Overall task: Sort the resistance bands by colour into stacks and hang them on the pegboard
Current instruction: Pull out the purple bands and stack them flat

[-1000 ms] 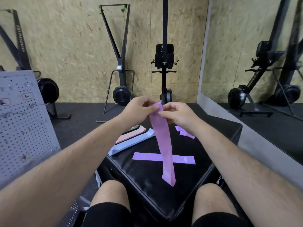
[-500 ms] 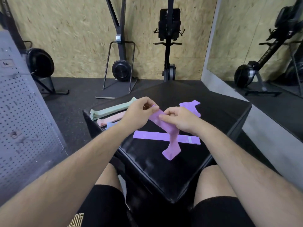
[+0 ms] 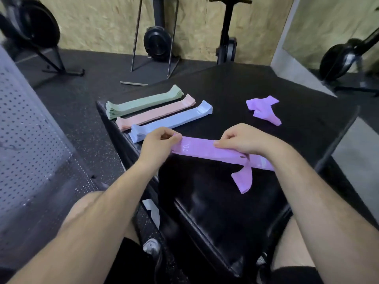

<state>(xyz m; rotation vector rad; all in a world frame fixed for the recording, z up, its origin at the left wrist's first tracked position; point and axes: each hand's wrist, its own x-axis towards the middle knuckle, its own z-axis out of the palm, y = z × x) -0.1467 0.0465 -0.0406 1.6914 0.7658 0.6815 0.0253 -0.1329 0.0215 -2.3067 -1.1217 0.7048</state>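
Purple band [image 3: 207,149], a second ago hanging upright from both hands, now lowered lengthwise onto flat purple band [image 3: 263,163] on black box [image 3: 266,83]; left hand [image 3: 158,144] pinches its left end, right hand [image 3: 244,140] pinches mid-length, tail folded askew. Purple stack judged begun near green stack [image 3: 143,102], pink stack [image 3: 155,113], blue stack [image 3: 170,121]; crumpled purple bands [image 3: 262,108] unsorted; pegboard [image 3: 26,130] unused

Both forearms bare up to the near edge of view, light hair showing. Bare left hand [image 3: 159,146] and right hand [image 3: 244,141]. Worn: black fabric shorts [image 3: 293,276], hems at near left and near right; thighs and knees bare beyond them.
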